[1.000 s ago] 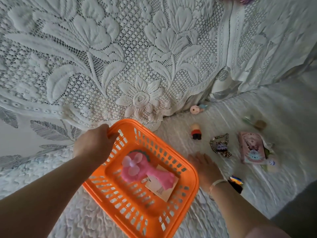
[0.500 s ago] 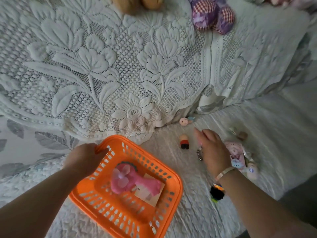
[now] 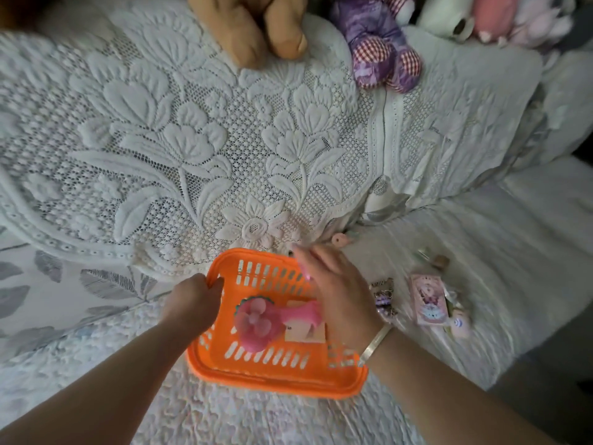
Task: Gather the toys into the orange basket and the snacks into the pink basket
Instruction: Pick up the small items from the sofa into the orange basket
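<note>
Our left hand (image 3: 192,303) grips the left rim of the orange basket (image 3: 276,377), fingers curled over the edge. Our right hand (image 3: 337,290) hovers over the basket's right side, fingers loosely spread; whether it holds anything, we cannot tell. Inside lies a pink fan toy (image 3: 266,319) on a card. To the right, on the white bedspread (image 3: 481,239), a pink packet (image 3: 430,300) and blurred small items.

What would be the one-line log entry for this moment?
left hand: grips basket rim | right hand: over basket, hold unclear | in basket: pink fan, card | pink basket: not in view
</note>
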Tool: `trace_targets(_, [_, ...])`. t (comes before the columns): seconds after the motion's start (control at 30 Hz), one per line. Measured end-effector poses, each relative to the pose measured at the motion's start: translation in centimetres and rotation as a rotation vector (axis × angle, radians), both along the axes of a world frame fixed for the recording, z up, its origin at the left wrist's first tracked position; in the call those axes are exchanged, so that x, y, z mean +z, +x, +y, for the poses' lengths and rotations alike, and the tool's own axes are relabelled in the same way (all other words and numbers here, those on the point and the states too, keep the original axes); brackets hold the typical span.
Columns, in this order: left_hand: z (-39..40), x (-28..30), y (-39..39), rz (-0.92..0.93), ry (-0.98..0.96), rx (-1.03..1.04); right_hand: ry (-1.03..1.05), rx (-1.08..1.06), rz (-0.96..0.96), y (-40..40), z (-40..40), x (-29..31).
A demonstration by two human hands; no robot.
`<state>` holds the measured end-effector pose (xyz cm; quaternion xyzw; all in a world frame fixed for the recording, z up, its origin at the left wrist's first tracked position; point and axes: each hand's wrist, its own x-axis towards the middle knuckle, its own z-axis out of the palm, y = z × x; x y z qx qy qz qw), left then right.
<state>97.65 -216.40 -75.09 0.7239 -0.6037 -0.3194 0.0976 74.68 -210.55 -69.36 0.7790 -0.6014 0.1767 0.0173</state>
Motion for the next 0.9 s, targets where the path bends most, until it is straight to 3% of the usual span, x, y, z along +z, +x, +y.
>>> trace_targets(0.1, [-0.4,-0.1,-1.0,0.043,-0.029,0.060,0.061,0.057,0.057,1.7,0.3,-2.1])
trace_targets(0.4, [-1.2,-0.9,-3.0,0.137,-0.100,0.139,0.251,-0.059,0.058,0.2,0.0,-6.1])
trace_targets(0.57, [-1.5,-1.1,-4.9,0.111,-0.108,0.172,0.175,-0.074,0.010,-2.2,0.6,-6.3])
trace_targets(0.77, [-2.1,-1.3,-6.3,0.079,-0.101,0.184,-0.118,-0.364,-0.006,-7.6,2.2,-5.5])
trace_targets(0.9, [-2.4,-1.8,-6.5,0.093,-0.110,0.179,-0.045,-0.642,-0.021,-12.3,4.7,-8.6])
